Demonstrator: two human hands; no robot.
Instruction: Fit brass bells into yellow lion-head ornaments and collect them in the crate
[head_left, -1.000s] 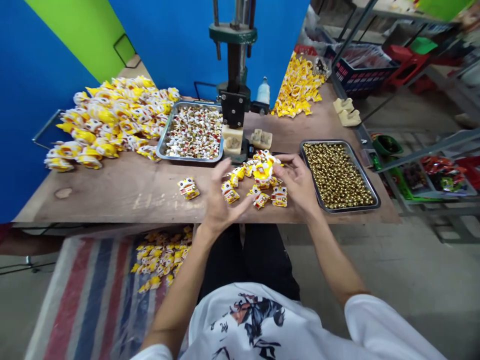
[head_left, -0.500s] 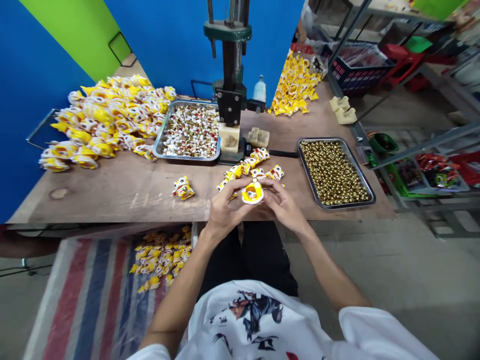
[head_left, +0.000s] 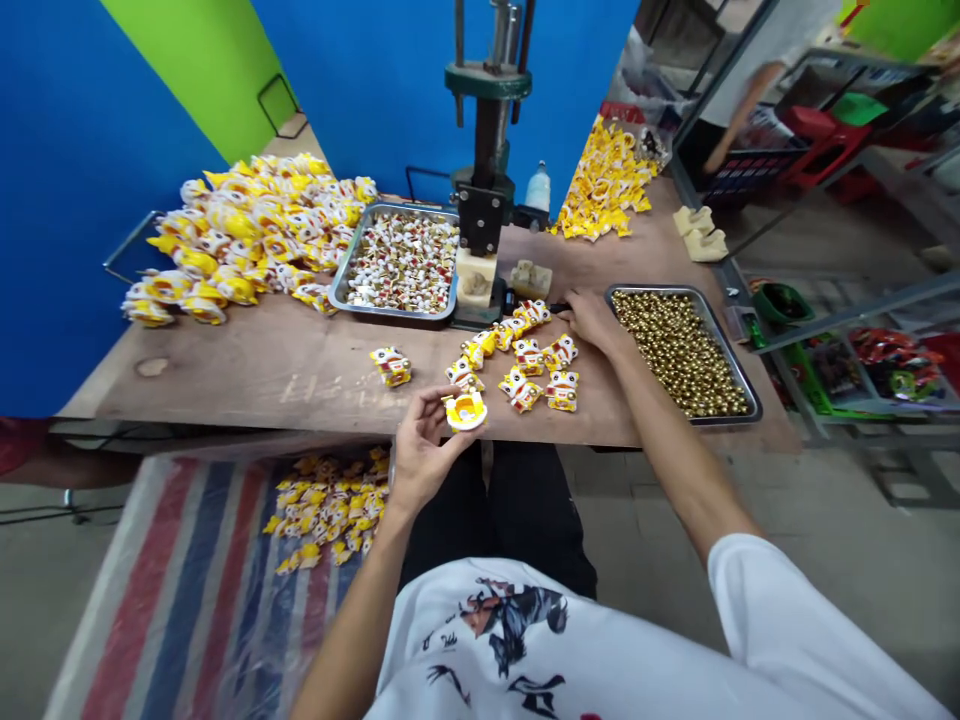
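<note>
Left hand point(head_left: 424, 440): fingers curled, pinching a yellow-and-white moulded piece point(head_left: 466, 411) between thumb and fingertips; the piece is held just over the front edge of the wooden workbench point(head_left: 225, 375). Right hand point(head_left: 594, 322): open, fingers lying close together, palm down on the bench top; it sits between the group of yellow-and-white lion figures point(head_left: 529, 365) and the right steel tray point(head_left: 652, 291).

Containers: the right steel tray holds a dense single mass of gold-coloured beads point(head_left: 679, 350); the left steel tray point(head_left: 394, 317) is filled with small white, red and gold pieces point(head_left: 397, 262); these lie loose, heaped to about the rim.

Surroundings: one lion figure point(head_left: 391, 366) stands apart on the bench, left of the group; a large heap of yellow-and-white figures point(head_left: 247, 235) lies left of the left tray; yellow wrappers point(head_left: 604, 182) lie heaped at the rear; a further pile of yellow pieces point(head_left: 326, 510) rests on a striped plastic sheet point(head_left: 172, 590) below the bench; a hand press point(head_left: 484, 190) stands behind the trays, between them.
</note>
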